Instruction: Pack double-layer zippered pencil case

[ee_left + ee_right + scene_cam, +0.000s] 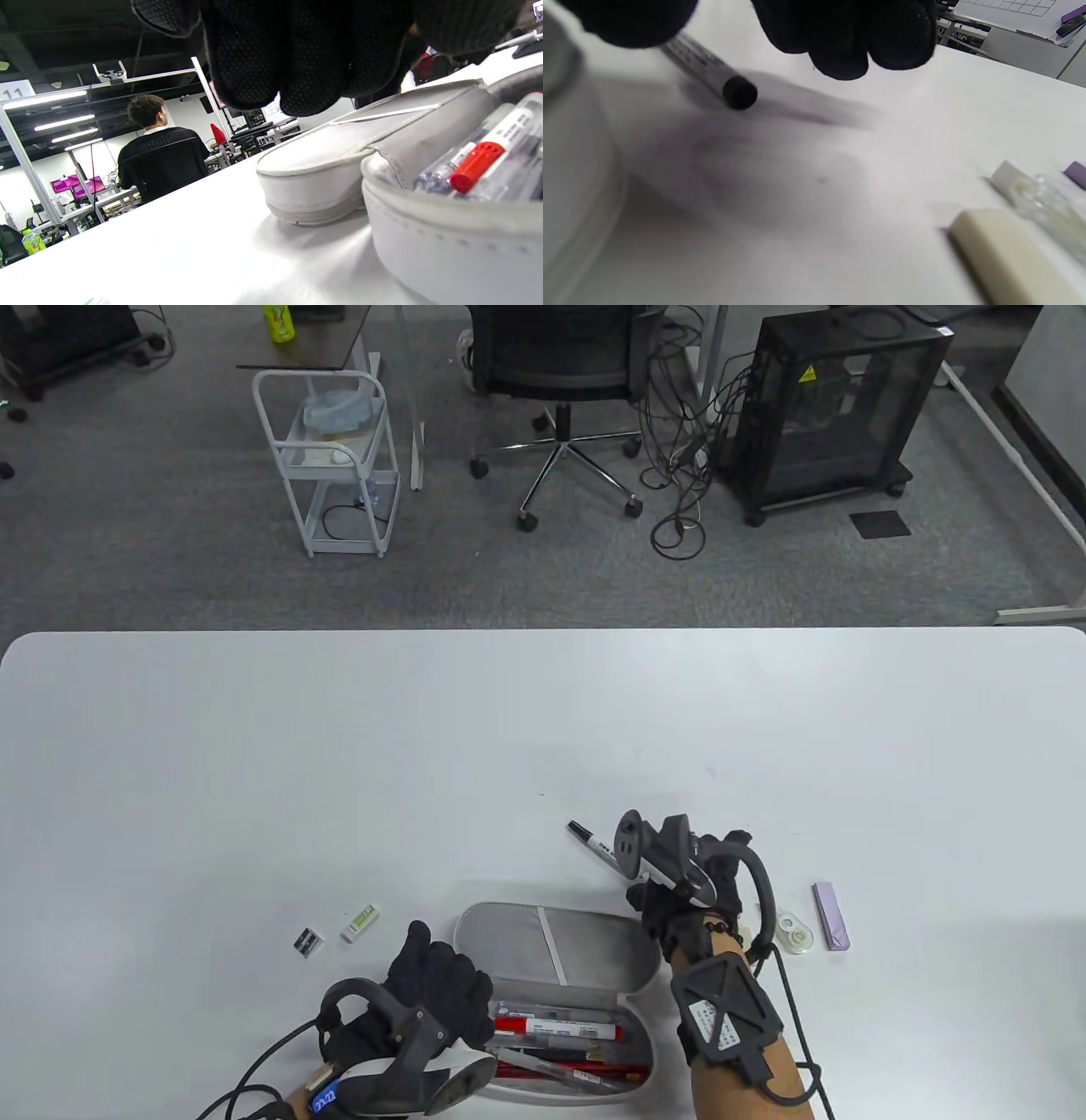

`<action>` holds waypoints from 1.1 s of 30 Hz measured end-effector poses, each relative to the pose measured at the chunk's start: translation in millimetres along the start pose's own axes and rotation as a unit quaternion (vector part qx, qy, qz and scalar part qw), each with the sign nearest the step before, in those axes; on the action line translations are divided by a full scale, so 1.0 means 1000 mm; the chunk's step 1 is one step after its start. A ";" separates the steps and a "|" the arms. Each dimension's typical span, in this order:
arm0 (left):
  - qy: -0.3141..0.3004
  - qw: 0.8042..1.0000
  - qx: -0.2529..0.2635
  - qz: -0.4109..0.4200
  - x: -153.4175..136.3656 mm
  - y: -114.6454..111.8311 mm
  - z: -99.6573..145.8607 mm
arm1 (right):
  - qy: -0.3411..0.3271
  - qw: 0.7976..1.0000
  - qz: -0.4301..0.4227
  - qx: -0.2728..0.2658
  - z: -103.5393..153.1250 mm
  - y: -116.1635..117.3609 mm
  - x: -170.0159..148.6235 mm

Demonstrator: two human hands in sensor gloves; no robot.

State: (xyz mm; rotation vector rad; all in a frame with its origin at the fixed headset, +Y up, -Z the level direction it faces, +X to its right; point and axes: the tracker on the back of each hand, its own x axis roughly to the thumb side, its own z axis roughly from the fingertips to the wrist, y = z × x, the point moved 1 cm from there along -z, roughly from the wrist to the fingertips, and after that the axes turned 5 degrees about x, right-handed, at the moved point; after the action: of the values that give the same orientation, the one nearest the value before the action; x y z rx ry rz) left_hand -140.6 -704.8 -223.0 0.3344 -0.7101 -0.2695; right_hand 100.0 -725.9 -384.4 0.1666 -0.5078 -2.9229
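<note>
1. Open grey pencil case lies at the surface's near edge, pens inside.
2. Left hand rests at the case's left end; grip unclear.
3. Right hand hovers over a black-capped marker; whether it holds it, cannot tell.

Grey pencil case, red-capped marker, purple bar, white table

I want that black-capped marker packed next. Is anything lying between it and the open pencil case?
Nothing visible does. The marker lies on bare table just beyond the case's flipped-open lid, with the right hand over it. The filled tray sits behind that lid, so the marker must pass over it.
</note>
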 end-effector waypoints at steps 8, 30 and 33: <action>0.012 1.000 -0.007 0.019 -0.009 -0.003 0.000 | 0.009 0.998 0.044 -0.042 -0.017 0.009 0.026; 0.086 0.995 -0.021 0.048 -0.052 -0.016 0.001 | -0.288 0.927 0.019 -0.237 0.164 -0.007 0.053; 0.099 0.993 -0.024 0.057 -0.057 -0.018 0.002 | -0.302 0.920 0.089 -0.232 0.176 0.017 0.067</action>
State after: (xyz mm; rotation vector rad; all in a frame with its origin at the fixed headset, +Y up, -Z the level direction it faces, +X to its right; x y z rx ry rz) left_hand -185.3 -701.4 -262.2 0.2696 -0.5242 -0.1418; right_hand 12.0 -696.8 -219.0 -0.8134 0.1177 -2.7680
